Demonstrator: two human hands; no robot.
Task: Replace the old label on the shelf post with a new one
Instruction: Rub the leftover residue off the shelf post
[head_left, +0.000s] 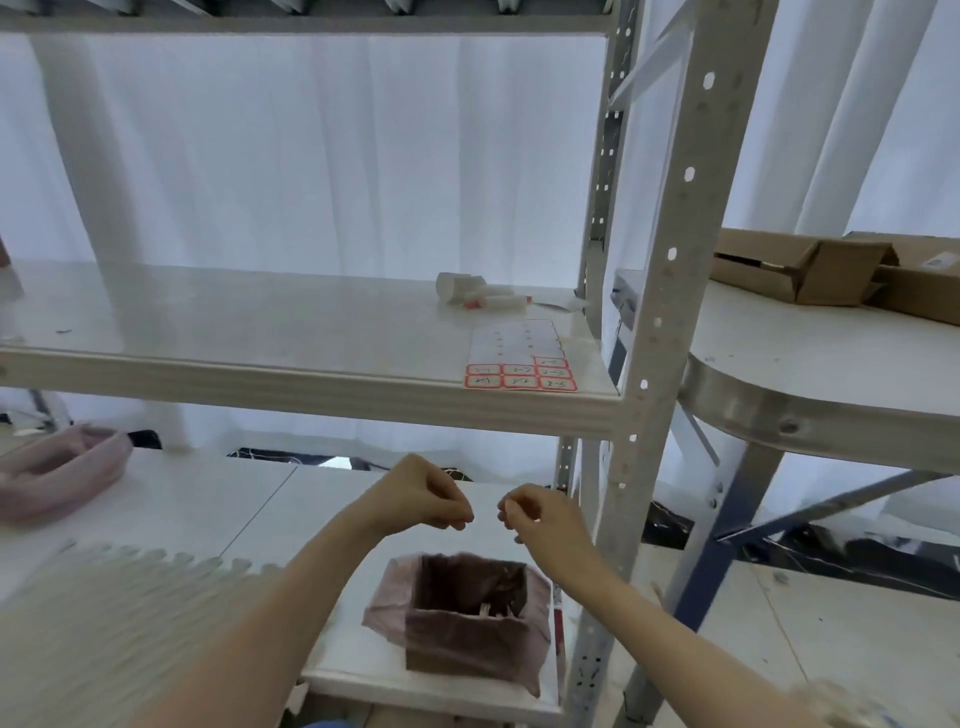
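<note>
Pink-lined box (467, 649) holds scraps (491, 609); left hand (421, 493) and right hand (540, 519) curl fingertips above, grasp unclear.

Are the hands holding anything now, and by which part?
Cannot tell: left hand and right hand both pinch their fingertips, but nothing shows in either pinch.

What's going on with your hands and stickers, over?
Left hand, right hand: fingers curled, nothing visible held, above bin. Label sheet untouched beside shelf post. Nothing blocking.
</note>
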